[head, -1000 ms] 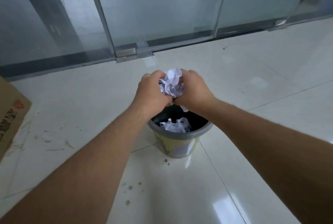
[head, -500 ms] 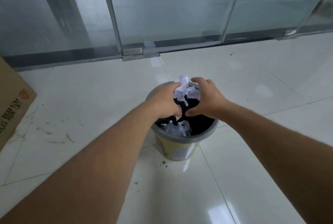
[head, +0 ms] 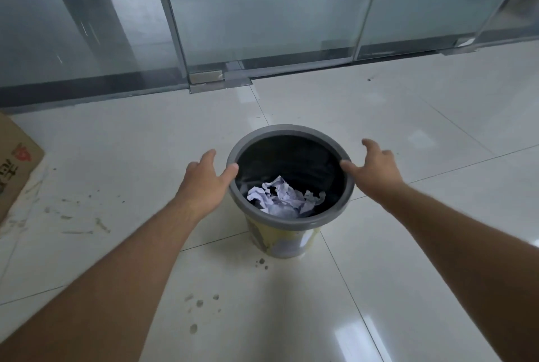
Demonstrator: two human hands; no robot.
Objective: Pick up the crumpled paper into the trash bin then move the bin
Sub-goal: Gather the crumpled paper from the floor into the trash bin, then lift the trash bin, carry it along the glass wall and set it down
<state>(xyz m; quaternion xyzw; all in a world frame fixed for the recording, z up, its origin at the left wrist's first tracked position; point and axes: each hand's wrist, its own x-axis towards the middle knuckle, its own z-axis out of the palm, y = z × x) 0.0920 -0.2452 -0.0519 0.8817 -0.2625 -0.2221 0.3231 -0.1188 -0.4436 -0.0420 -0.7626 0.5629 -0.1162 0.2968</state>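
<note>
Paper (head: 284,197) now dropped in the bin (head: 291,223); your left hand (head: 205,181) and right hand (head: 376,169), released, flank its rim, ready to move it.

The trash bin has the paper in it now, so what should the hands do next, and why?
Probably close both hands on the rim and lift. The crumpled paper already lies inside the trash bin, and the left hand and right hand are open, empty, one at each side of the rim with thumbs on or just over it. Only moving the bin remains.
</note>
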